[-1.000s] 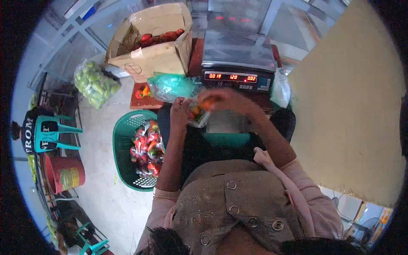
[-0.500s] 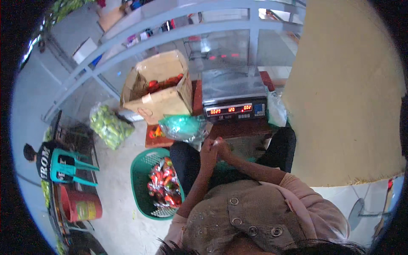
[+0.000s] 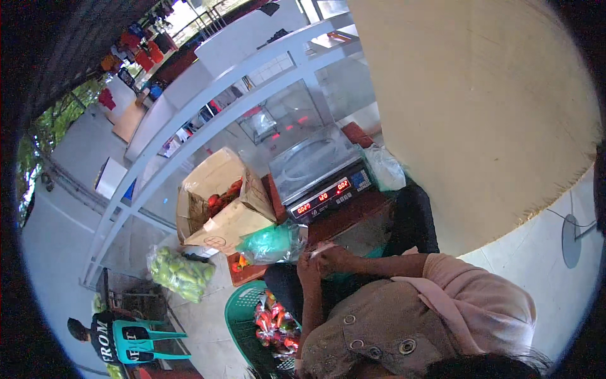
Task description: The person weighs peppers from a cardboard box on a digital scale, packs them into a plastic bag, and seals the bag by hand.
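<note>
My left hand and my right hand meet above my lap, fingers closed together. Between them shows a bit of pale, shiny plastic, seemingly a small clear bag; my fingers hide what it holds. Just left of them, a bundle of green and clear plastic bags lies at the low table's edge. Beyond my hands stands a digital scale with a bare metal pan and lit red digits. At my left side, a green basket holds several clear packs of red peppers.
An open cardboard box with red peppers stands left of the scale. A bag of green vegetables lies on the floor. White plastic sits right of the scale, beside a large tan board. A person is at far left.
My view has turned, so the scale and box appear tilted and the basket sits lower. My hands remain together; the red bit at my fingertips no longer shows, and pale plastic does.
</note>
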Motion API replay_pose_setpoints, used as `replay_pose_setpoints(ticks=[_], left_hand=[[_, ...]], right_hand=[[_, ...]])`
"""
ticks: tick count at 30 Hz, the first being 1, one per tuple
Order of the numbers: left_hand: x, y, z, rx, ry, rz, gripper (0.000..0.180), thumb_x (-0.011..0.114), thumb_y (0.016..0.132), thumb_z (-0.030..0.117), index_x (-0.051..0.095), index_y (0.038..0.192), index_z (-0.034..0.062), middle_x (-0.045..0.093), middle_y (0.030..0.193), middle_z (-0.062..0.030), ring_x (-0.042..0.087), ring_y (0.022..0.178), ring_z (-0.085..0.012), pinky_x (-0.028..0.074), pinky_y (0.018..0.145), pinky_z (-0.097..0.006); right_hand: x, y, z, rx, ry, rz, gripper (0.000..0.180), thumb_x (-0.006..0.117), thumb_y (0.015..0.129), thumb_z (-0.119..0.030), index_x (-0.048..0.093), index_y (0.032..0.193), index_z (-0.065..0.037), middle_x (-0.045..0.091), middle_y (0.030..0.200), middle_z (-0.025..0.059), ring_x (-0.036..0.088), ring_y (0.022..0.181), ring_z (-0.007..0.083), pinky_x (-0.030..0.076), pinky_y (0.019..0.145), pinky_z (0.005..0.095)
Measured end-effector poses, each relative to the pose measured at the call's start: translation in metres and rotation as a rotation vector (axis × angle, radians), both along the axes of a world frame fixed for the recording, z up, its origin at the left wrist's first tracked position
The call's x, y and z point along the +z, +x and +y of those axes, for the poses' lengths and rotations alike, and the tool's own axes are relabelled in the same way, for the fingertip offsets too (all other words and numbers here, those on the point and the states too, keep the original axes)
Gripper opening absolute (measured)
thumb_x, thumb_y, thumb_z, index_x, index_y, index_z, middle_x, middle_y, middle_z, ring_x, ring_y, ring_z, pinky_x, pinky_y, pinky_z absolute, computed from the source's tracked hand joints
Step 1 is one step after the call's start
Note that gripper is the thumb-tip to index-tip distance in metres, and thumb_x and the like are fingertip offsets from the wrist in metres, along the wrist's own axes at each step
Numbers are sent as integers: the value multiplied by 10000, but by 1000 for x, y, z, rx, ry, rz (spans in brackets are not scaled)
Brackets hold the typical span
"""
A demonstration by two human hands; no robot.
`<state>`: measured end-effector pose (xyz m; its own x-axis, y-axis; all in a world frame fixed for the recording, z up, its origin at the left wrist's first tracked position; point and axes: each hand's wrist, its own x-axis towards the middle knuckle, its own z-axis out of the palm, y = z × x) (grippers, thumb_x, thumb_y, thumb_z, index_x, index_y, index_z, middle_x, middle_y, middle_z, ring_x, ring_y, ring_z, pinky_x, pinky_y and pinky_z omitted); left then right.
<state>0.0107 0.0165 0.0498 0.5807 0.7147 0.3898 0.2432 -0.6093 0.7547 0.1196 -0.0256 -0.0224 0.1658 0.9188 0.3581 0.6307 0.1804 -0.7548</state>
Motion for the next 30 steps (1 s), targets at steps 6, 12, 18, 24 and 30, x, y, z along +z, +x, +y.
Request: replay_pose_setpoints(ticks=[6, 12, 18, 24, 30], left_hand=[[0, -1, -7, 93, -607, -6, 120, 489, 747, 117, 464, 801, 12, 487, 622, -58, 484, 553, -149, 406, 513, -271], [-35, -10, 23, 127, -551, -172, 101, 480, 763, 125, 456, 761, 26, 489, 623, -42, 481, 546, -134, 397, 505, -250], [16, -6, 43, 136, -97, -90, 22, 456, 780, 67, 467, 762, 59, 450, 591, -16, 405, 450, -64, 324, 391, -191], [56, 13, 52, 108, -593, -438, 95, 500, 787, 151, 495, 771, 58, 460, 604, 21, 411, 493, -72, 356, 458, -205], [82, 41, 64, -10, -678, -349, 36, 471, 780, 21, 483, 757, 47, 471, 644, 10, 428, 547, -43, 348, 440, -186]], right_hand=[[50, 2, -12, -51, -208, -403, 249, 532, 706, -252, 516, 807, -24, 533, 749, 138, 544, 716, 313, 438, 644, 395], [63, 11, -8, 134, -39, -70, 215, 498, 764, -247, 532, 923, -107, 553, 818, 128, 555, 749, 301, 445, 669, 395], [135, 56, -22, 199, -31, -321, 237, 490, 777, -249, 523, 957, -100, 553, 880, 139, 541, 814, 301, 432, 727, 390], [171, 74, -4, 92, -26, -367, 233, 536, 719, -231, 522, 876, -59, 551, 849, 109, 517, 840, 281, 398, 731, 388], [176, 115, 12, 90, 260, -463, 196, 523, 743, -198, 539, 852, -36, 558, 882, 102, 519, 849, 290, 396, 727, 387]])
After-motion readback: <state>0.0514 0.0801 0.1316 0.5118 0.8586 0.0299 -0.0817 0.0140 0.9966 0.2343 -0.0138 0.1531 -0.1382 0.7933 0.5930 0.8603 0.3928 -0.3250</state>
